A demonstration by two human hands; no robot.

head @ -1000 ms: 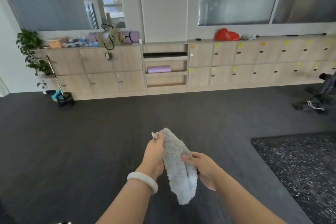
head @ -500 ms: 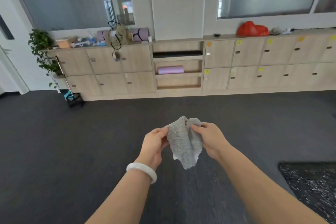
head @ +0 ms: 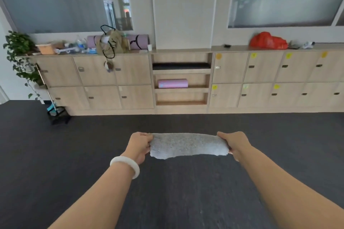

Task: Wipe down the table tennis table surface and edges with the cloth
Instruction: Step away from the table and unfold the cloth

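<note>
Above the dark floor (head: pixel 55 154), left hand (head: pixel 138 146) and right hand (head: pixel 235 143) grip the cloth (head: pixel 188 146).

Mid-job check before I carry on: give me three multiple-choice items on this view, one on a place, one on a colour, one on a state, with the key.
1. Where is the red bag?
A. On the cabinet top
B. On the floor
C. In an open shelf

2. What colour is the bracelet on the left wrist?
A. Black
B. White
C. Red

3. How is the cloth held?
A. Bunched in one hand
B. Dropped on the floor
C. Stretched between the left hand and the right hand

Key: 1 A, the bag sits on the cabinet top above the locker doors; 2 B, the band is plain white; 3 C, each hand grips one end and the cloth spans the gap.
</note>
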